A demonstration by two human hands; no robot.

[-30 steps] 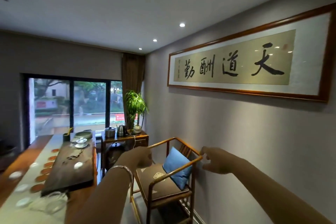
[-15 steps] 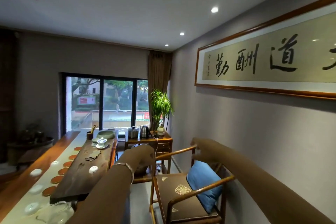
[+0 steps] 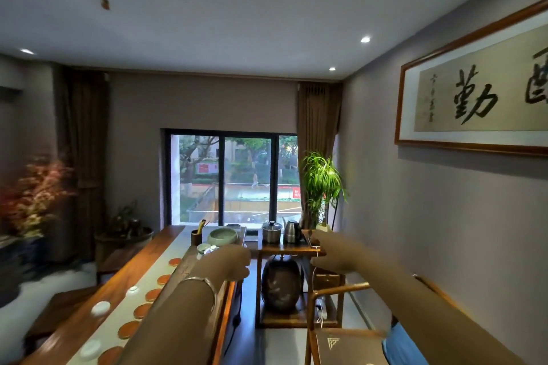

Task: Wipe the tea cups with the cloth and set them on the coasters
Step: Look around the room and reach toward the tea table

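Observation:
A long wooden tea table runs along the lower left with a pale runner on it. A row of several round orange coasters lies on the runner. Beside them sit small white tea cups, another and a third, off the coasters. No cloth shows; my left forearm covers the dark tea tray. My left hand is stretched out above the table's far right edge, fingers curled, holding nothing. My right hand reaches forward near the side table, empty with fingers apart.
A green bowl, a lidded white cup and a tool holder stand at the table's far end. A wooden side table carries a steel pot and kettle. A wooden chair with a blue cushion is at lower right.
The view has swung left from the wall and chair toward the window and tea table. Both arms stay stretched out; my right hand has left the chair's arm rail.

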